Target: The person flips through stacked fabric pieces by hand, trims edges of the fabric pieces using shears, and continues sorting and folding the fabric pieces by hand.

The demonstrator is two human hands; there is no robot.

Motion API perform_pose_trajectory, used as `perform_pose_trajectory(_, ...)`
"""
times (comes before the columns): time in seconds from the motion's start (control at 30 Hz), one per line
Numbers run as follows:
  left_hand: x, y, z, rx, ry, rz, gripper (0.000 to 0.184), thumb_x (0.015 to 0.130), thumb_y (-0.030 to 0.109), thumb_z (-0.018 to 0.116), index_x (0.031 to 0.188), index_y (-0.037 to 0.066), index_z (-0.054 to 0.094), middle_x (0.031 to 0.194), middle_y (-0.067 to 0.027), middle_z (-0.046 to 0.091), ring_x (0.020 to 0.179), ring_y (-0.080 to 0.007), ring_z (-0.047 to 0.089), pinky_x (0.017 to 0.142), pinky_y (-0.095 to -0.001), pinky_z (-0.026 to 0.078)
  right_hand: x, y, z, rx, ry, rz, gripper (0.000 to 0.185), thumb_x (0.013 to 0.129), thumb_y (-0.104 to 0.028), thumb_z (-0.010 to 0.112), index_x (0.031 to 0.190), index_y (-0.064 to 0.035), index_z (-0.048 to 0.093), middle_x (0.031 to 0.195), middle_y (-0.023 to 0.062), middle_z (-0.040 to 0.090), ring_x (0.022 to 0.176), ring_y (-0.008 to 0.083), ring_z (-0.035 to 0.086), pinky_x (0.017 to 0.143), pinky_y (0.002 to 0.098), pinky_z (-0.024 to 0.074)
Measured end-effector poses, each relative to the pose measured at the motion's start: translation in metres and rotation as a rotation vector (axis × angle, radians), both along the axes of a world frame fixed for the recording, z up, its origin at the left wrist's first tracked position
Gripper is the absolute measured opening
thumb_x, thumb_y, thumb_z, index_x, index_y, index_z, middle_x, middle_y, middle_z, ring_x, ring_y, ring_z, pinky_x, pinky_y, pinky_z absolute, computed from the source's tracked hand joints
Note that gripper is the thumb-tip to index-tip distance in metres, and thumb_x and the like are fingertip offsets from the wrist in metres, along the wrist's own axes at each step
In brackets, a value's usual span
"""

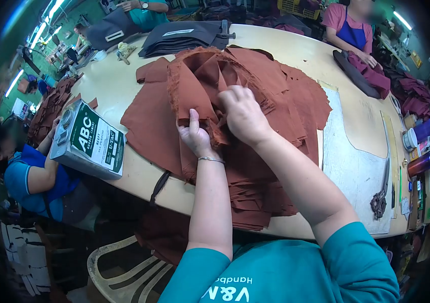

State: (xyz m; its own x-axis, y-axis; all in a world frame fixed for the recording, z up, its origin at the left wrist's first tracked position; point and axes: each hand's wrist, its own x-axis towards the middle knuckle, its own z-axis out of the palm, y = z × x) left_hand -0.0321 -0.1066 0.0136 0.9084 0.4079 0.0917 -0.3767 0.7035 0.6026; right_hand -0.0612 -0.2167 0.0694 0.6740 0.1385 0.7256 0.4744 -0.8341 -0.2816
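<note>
A folded bundle of rust-brown fabric (195, 86) with frayed edges stands up from a wide pile of the same cloth (149, 126). My left hand (195, 135) holds the bundle's lower left edge, thumb up on the outside and the other fingers hidden by the cloth. At the right side of the bundle is my right hand (241, 112), its fingers curled in at the folds; what they pinch is too blurred to make out. More cut brown layers hang over the table's near edge below my arms.
A rubber cement can (94, 140) stands at the left. Dark stacked pieces (182, 38) lie at the back. Scissors (379, 199) rest on a pale pattern sheet (348, 151) at the right. Co-workers sit at left and back right; another stands behind. A chair (119, 278) is below.
</note>
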Motion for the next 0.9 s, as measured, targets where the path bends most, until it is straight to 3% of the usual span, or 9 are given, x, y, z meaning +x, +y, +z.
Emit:
perform_pose_trajectory(0.03, 0.001, -0.001, 0.001, 0.017, -0.024, -0.018, 0.029, 0.079, 0.004, 0.056, 0.107, -0.002, 0.048, 0.105, -0.0098, 0.054, 0.093, -0.0171, 0.052, 0.083, -0.0283, 0.041, -0.004, 0.000, 0.010, -0.147, 0.122, 0.112, 0.021, 0.068, -0.003, 0.048, 0.089, -0.0059, 0.051, 0.106, 0.0089, 0.046, 0.101, 0.0285, 0.041, 0.082, 0.0356, 0.0393)
perform_pose_trajectory(0.13, 0.008, 0.002, -0.005, 0.035, -0.048, 0.017, 0.027, 0.080, 0.003, 0.056, 0.105, -0.003, 0.049, 0.104, -0.0096, 0.054, 0.093, -0.0167, 0.053, 0.082, -0.0280, 0.042, -0.005, -0.004, 0.013, -0.404, 0.297, 0.317, 0.021, 0.062, -0.008, 0.054, 0.083, -0.0062, 0.054, 0.102, 0.0045, 0.048, 0.101, 0.0254, 0.041, 0.076, 0.0352, 0.0397)
perform_pose_trajectory(0.33, 0.004, -0.003, -0.001, -0.023, 0.007, 0.068, 0.027, 0.080, 0.003, 0.056, 0.105, -0.002, 0.048, 0.103, -0.0099, 0.054, 0.091, -0.0169, 0.053, 0.081, -0.0280, 0.042, -0.010, -0.023, 0.035, -0.470, 1.235, 0.662, 0.017, 0.056, -0.017, 0.055, 0.073, -0.0126, 0.059, 0.075, 0.0003, 0.056, 0.097, 0.0227, 0.043, 0.074, 0.0377, 0.0366)
perform_pose_trajectory(0.47, -0.004, -0.006, 0.008, -0.048, -0.049, 0.033, 0.028, 0.080, 0.005, 0.057, 0.106, -0.001, 0.048, 0.104, -0.0100, 0.054, 0.091, -0.0176, 0.054, 0.080, -0.0279, 0.042, -0.039, -0.051, 0.014, -0.406, 0.650, 0.592, 0.017, 0.059, -0.017, 0.055, 0.073, -0.0081, 0.060, 0.064, 0.0058, 0.057, 0.065, 0.0221, 0.054, 0.063, 0.0397, 0.0402)
perform_pose_trajectory(0.57, 0.000, -0.006, 0.001, 0.084, -0.050, 0.042, 0.028, 0.081, 0.005, 0.056, 0.107, -0.001, 0.047, 0.104, -0.0102, 0.054, 0.090, -0.0172, 0.054, 0.079, -0.0280, 0.043, -0.040, -0.037, 0.058, 0.278, 0.925, 0.389, 0.010, 0.068, -0.008, 0.055, 0.074, -0.0008, 0.056, 0.060, 0.0060, 0.055, 0.054, 0.0135, 0.053, 0.050, 0.0286, 0.0425)
perform_pose_trajectory(0.6, 0.001, -0.007, 0.000, 0.136, -0.057, 0.042, 0.028, 0.081, 0.005, 0.056, 0.107, -0.001, 0.047, 0.104, -0.0103, 0.053, 0.090, -0.0173, 0.054, 0.079, -0.0279, 0.043, -0.029, -0.028, 0.053, 0.258, 0.497, 0.379, 0.010, 0.071, -0.009, 0.057, 0.074, -0.0002, 0.056, 0.059, 0.0066, 0.054, 0.050, 0.0105, 0.052, 0.047, 0.0255, 0.0419)
perform_pose_trajectory(0.67, -0.004, -0.011, 0.004, 0.040, 0.007, -0.037, 0.023, 0.082, 0.006, 0.055, 0.103, 0.000, 0.047, 0.097, -0.0096, 0.054, 0.086, -0.0167, 0.054, 0.074, -0.0268, 0.045, -0.016, -0.005, 0.055, 0.380, 0.531, 0.274, 0.029, 0.072, -0.024, 0.066, 0.073, 0.0011, 0.053, 0.060, 0.0098, 0.054, 0.056, 0.0137, 0.054, 0.052, 0.0278, 0.0434)
perform_pose_trajectory(0.73, -0.014, -0.010, 0.013, 0.016, 0.146, -0.074, 0.019, 0.083, 0.009, 0.054, 0.099, 0.000, 0.047, 0.092, -0.0087, 0.054, 0.083, -0.0161, 0.055, 0.071, -0.0264, 0.046, 0.010, 0.014, 0.033, 0.296, 0.374, 0.127, 0.032, 0.071, -0.026, 0.068, 0.073, 0.0012, 0.052, 0.063, 0.0112, 0.055, 0.061, 0.0158, 0.055, 0.056, 0.0300, 0.0437)
perform_pose_trajectory(0.9, 0.007, 0.002, -0.016, 0.109, 0.019, -0.030, 0.024, 0.084, 0.020, 0.055, 0.095, 0.001, 0.046, 0.087, -0.0071, 0.053, 0.077, -0.0139, 0.053, 0.067, -0.0253, 0.046, 0.034, 0.017, 0.010, 0.405, 0.596, 0.154, 0.033, 0.069, -0.028, 0.069, 0.075, 0.0012, 0.054, 0.070, 0.0163, 0.057, 0.068, 0.0266, 0.057, 0.062, 0.0355, 0.0439)
